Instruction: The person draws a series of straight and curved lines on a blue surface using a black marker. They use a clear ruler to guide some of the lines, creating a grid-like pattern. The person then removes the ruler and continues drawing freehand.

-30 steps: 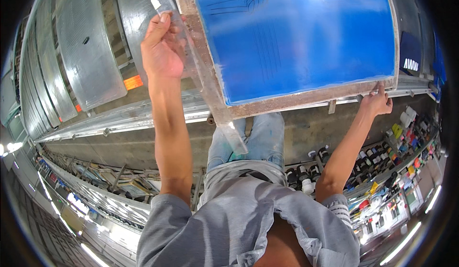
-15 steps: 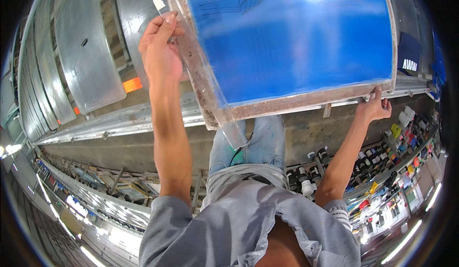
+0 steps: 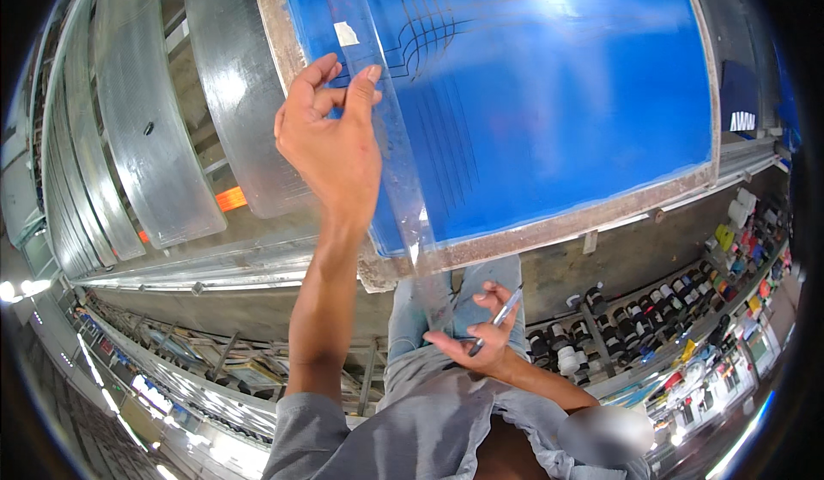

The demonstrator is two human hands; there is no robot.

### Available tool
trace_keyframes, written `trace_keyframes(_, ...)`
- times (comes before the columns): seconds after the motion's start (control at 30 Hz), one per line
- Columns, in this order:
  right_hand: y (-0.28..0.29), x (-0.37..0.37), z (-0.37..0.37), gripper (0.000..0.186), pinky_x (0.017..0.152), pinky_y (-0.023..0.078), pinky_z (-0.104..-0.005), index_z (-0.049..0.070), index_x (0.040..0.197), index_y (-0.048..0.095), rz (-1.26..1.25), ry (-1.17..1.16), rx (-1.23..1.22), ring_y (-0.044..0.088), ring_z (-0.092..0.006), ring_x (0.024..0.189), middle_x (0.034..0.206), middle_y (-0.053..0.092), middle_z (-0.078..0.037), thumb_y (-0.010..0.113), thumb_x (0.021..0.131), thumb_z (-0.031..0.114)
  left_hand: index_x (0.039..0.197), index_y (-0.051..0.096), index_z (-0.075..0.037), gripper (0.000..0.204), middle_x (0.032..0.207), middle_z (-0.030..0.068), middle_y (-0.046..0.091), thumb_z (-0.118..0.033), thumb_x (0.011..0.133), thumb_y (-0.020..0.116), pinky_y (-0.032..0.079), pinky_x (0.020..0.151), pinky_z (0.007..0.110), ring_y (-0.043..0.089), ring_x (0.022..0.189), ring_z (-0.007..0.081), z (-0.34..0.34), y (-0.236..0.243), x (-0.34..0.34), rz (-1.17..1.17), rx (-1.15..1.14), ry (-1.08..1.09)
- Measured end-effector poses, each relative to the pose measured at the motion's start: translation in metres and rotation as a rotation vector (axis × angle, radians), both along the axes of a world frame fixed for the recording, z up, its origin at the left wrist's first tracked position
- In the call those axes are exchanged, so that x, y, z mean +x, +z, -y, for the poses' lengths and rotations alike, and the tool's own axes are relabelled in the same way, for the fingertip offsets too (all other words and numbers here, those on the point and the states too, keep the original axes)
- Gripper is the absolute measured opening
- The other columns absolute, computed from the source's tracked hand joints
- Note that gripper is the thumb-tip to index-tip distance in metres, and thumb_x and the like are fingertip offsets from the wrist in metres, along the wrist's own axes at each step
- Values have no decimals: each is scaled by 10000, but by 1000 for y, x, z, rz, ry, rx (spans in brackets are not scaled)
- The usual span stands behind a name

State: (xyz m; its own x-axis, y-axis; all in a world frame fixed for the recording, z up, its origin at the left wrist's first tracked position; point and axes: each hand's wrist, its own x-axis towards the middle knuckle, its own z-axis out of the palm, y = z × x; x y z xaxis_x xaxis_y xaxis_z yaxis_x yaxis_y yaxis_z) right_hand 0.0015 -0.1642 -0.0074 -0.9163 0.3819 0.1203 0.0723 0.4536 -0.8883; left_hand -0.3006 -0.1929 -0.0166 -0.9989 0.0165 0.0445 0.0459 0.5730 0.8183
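A framed screen with a blue surface point(image 3: 592, 94) lies before me, its worn brownish frame point(image 3: 515, 240) running along the near edge. Thin black lines are drawn on the blue. A long clear plastic ruler point(image 3: 403, 167) lies over the screen's left part, its near end sticking out past the frame. My left hand point(image 3: 335, 141) has the ruler by its left edge, thumb on top and fingers bent. Low in front of my body, palm up, my right hand point(image 3: 485, 334) holds a slim pen point(image 3: 498, 321) between its fingers, close to the ruler's near end.
Clear-looking ribbed panels point(image 3: 159, 111) stand in a row on the left, with an orange label point(image 3: 230, 198) between them. A metal rail point(image 3: 215, 270) runs along the near side. Dark bottles point(image 3: 635, 317) fill a shelf at the lower right.
The ruler has shifted right, from the frame's left side onto the blue surface. My right hand has left the frame's near right corner and come toward my body, now showing a pen.
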Motion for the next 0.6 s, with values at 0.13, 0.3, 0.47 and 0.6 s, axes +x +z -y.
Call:
trace_keyframes(0.13,-3,-18,25,525,811,460,-497,86,850,459,-81,-104,-194,497,-365,1043,1115,435,-182,913,610,193,980,697,41,294,886,89,697,-172,787,759,437,894,319,616,946,155,-4,-8,3,-106,-92,28)
trace_keyframes(0.3,-6,-27,19,506,715,469,-417,59,993,436,80,-111,-101,504,-344,988,1115,430,-222,815,661,8,1027,690,2,287,1096,104,653,-162,797,740,405,930,344,603,968,194,-7,-6,1,-68,-113,-8)
trace_keyframes(0.47,-17,-28,9,556,616,454,-342,69,1069,399,25,-64,4,497,-313,965,1169,409,-232,781,675,-24,1148,653,-76,410,1291,96,569,-222,778,751,289,1026,514,442,1224,303,15,-11,-3,-268,-285,-309)
trace_keyframes(0.6,-17,-23,16,555,593,446,-321,76,1085,402,94,-84,-2,511,-303,969,1217,395,-247,771,684,-29,1288,597,-195,639,1485,109,389,-392,709,782,153,1075,668,262,1389,407,27,5,-8,-246,-628,-696)
